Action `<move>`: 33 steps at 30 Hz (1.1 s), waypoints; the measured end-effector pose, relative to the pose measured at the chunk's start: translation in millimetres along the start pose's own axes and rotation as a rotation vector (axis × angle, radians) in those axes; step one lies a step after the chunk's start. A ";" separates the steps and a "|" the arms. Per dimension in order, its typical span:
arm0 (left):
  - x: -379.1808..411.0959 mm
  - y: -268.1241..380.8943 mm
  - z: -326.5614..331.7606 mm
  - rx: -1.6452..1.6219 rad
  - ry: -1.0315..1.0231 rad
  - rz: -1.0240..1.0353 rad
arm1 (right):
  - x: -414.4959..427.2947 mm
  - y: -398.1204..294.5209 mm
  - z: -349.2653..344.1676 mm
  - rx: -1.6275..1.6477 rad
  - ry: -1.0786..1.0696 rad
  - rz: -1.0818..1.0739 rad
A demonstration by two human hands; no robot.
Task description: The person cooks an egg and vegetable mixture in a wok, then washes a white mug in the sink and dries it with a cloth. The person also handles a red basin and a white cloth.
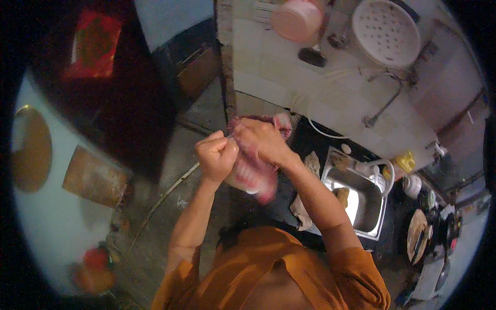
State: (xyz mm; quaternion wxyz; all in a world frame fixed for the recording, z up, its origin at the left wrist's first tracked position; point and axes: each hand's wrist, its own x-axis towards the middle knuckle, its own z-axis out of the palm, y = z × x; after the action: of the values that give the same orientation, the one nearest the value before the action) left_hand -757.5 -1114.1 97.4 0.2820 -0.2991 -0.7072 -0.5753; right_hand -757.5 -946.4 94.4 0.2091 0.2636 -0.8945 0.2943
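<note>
A blurred pink-and-white item [252, 180], seemingly a cloth, hangs in front of me with its lower end smeared by motion. My right hand [261, 141] is closed on its upper part, and some of it bulges out beyond the knuckles. Right beside it, my left hand [217, 155] makes a tight fist with the thumb folded over. The two hands meet or nearly meet. Whether the left fist grips part of the cloth is hidden.
To the right, a steel sink [366, 205] is set in a black counter [279, 209], with a crumpled rag [302, 213] at its near side. A white strainer [385, 33] and a pink container [297, 19] hang on the tiled wall. A brown board [95, 176] lies left.
</note>
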 end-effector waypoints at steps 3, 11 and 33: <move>1.8 7.0 18.8 -0.213 0.019 -0.018 | -38.7 21.4 -32.5 0.675 -0.047 0.212; 12.5 22.6 64.3 -0.295 0.281 -0.105 | -130.6 10.2 17.7 1.344 0.900 0.790; -7.3 51.9 108.3 -0.218 -0.099 0.144 | -143.2 -4.6 -74.8 -0.199 -0.396 0.231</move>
State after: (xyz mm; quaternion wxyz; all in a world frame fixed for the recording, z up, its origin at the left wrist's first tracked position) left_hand -719.9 -1000.2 106.0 0.2531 -0.4058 -0.6303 -0.6115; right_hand -627.5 -852.0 75.9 0.0196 0.1903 -0.9668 0.1695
